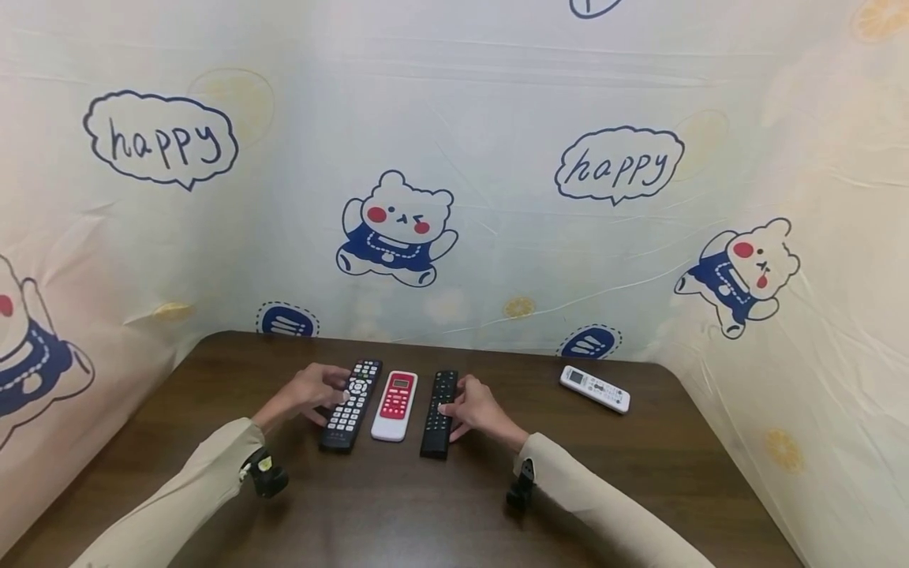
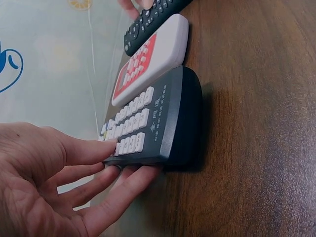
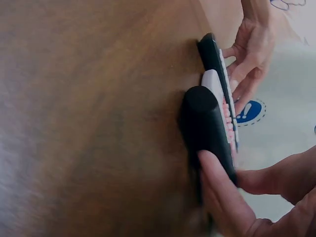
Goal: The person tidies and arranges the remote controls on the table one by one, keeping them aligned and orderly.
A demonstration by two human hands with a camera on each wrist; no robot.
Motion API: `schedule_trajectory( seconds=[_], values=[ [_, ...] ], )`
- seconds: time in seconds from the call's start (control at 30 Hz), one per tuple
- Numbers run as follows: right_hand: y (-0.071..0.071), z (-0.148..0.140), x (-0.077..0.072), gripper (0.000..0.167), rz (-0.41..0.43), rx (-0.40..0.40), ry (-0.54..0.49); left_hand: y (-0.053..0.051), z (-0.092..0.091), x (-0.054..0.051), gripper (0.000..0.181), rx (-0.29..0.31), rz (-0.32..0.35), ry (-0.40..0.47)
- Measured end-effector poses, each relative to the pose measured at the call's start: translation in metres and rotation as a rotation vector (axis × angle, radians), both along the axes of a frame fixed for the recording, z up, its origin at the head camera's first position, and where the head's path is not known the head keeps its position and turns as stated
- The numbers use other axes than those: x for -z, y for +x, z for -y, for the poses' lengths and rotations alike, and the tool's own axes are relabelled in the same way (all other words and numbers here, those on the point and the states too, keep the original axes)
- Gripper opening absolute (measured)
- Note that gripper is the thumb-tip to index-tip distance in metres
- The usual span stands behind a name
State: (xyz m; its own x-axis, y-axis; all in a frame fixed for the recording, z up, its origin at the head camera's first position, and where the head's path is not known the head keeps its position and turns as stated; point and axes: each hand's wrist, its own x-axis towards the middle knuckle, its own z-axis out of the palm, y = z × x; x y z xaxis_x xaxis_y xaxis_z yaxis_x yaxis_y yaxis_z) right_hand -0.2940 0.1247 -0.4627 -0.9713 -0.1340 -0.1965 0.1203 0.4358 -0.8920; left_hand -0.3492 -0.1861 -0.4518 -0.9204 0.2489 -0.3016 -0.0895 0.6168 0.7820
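Note:
My left hand [image 1: 308, 396] holds a black remote control with white buttons [image 1: 352, 406] by its left edge. In the left wrist view the thumb lies on the buttons and the other fingers are at the side and under the edge. My right hand [image 1: 480, 409] grips a slimmer black remote control [image 1: 439, 415] by its right edge, thumb on its face. In the right wrist view this remote [image 3: 205, 126] appears end-on, with fingers along its side. Between the two lies a white remote control with a red face [image 1: 394, 405], touched by neither hand.
A white remote control [image 1: 595, 389] lies slanted at the right rear of the brown wooden table [image 1: 540, 473]. Behind and beside the table hangs a pale curtain [image 1: 497, 237] printed with bears and "happy" bubbles. Dark wrist cameras [image 1: 268, 476] hang under both sleeves.

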Motion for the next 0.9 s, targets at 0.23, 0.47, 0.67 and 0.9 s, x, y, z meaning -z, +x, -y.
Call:
schedule_trajectory(
  seconds=[0.23, 0.47, 0.67, 0.9],
  values=[
    [-0.004, 0.002, -0.005, 0.051, 0.046, 0.009, 0.089, 0.002, -0.002, -0.001, 0.058, 0.010, -0.013, 0.006],
    [-0.006, 0.004, -0.007, 0.037, 0.041, -0.036, 0.153, 0.002, -0.002, -0.001, 0.059, 0.008, -0.012, -0.012],
    [-0.010, -0.001, -0.005, 0.034, 0.074, -0.073, 0.137, 0.003, 0.000, -0.002, 0.060, 0.018, -0.019, -0.009],
    [-0.011, -0.007, -0.007, 0.035, 0.100, -0.090, 0.111, 0.002, -0.001, -0.003, 0.060, 0.012, -0.008, 0.001]
  ],
)
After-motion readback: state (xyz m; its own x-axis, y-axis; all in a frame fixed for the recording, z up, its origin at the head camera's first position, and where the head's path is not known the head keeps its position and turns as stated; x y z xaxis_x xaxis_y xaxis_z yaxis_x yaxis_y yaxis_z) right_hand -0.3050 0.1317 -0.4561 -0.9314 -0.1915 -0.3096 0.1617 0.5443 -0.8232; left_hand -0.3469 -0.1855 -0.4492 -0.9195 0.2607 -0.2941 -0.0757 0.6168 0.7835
